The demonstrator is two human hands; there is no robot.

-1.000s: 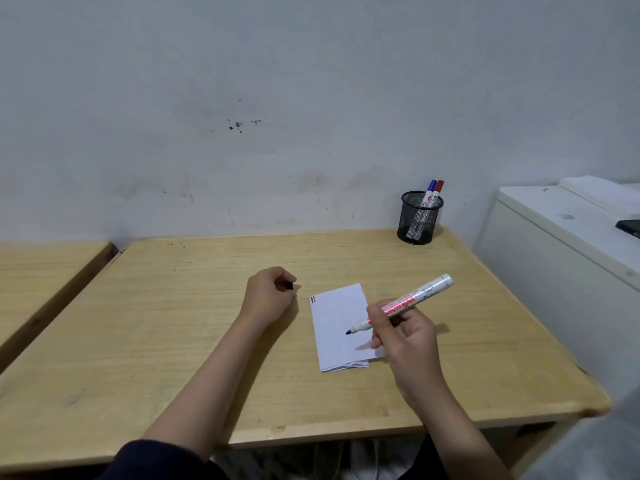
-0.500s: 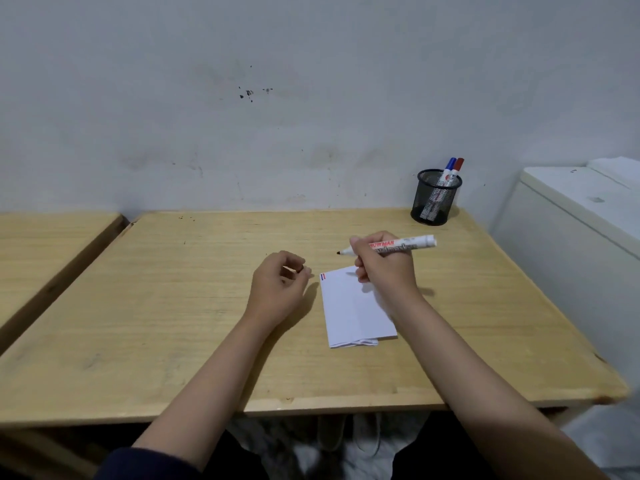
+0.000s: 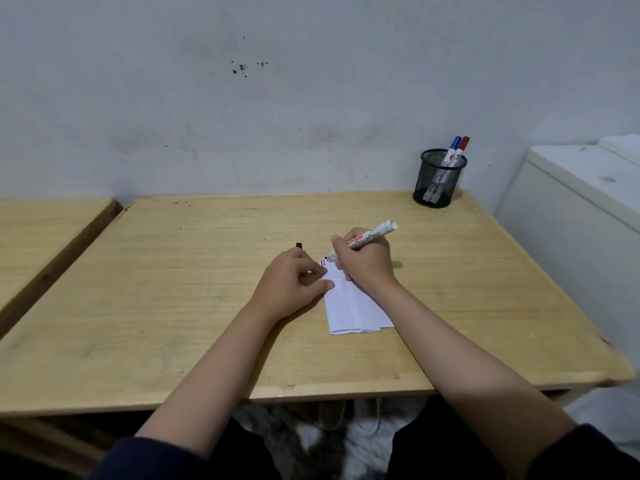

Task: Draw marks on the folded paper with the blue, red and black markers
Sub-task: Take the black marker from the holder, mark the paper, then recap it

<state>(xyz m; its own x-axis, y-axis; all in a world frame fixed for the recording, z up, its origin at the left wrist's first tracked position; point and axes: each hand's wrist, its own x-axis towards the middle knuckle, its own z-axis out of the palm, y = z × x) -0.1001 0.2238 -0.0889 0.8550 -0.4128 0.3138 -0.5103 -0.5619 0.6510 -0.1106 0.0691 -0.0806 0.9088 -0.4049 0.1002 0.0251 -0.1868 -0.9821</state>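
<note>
The folded white paper [image 3: 353,306] lies on the wooden table [image 3: 173,289], with small blue and red marks at its top left corner. My right hand [image 3: 367,265] grips the uncapped black marker [image 3: 377,233], a white barrel with red lettering. Its tip is down at the paper's top left corner, beside those marks. My left hand [image 3: 291,285] is curled around the black cap [image 3: 299,245], which pokes out above the knuckles, and its thumb rests on the paper's left edge. The blue marker [image 3: 455,143] and red marker [image 3: 463,144] stand capped in the holder.
A black mesh pen holder [image 3: 438,181] stands at the table's far right corner against the wall. A white cabinet [image 3: 571,202] sits just right of the table. A second wooden table [image 3: 41,223] adjoins on the left.
My right hand brought the marker tip down to the paper's top left corner. My left hand slid right until its thumb rested on the paper's edge.
</note>
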